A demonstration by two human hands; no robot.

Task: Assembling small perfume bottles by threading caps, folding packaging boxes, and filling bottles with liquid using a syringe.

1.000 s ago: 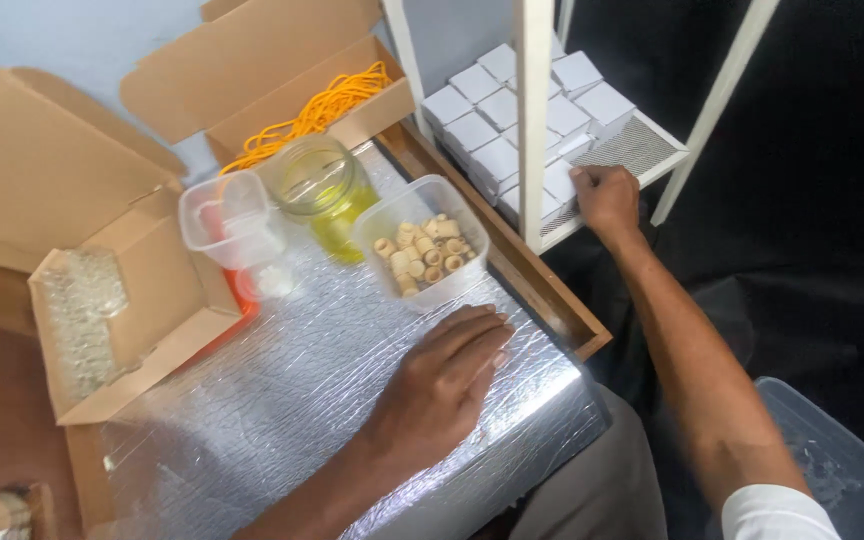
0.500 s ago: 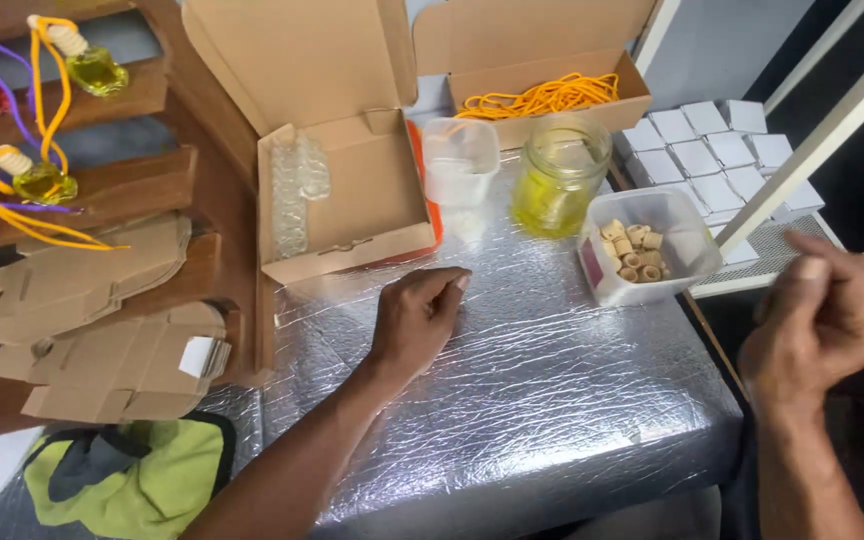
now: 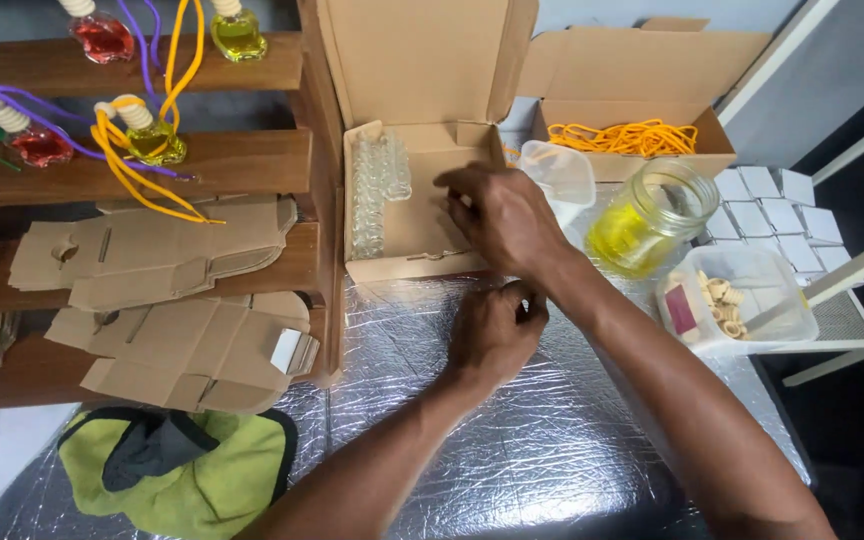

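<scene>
- My right hand reaches into the open cardboard box at upper centre of the frame, fingers spread and curled down over the box floor. I cannot tell whether it grips anything; its underside is hidden.
- My left hand sits just below, over the foil-covered table, fingers pinched closed. If something small is between them, I can't make it out.
- Row of small clear glass bottles lies along the left side of that box, just beside my right fingertips. Risk as I judge it: a sideways sweep of the hand knocks them together or rolls them out of line.
- Glass jar of yellow liquid stands open, right of centre, close to my right forearm. A careless pull-back of the arm could tip it onto the foil.
- Clear plastic tub stands between box and jar, light, easy to nudge over.
- Tub of small wooden caps sits near the table's right edge; a bump could send it off.
- Foil looks slick: things may slide.
</scene>
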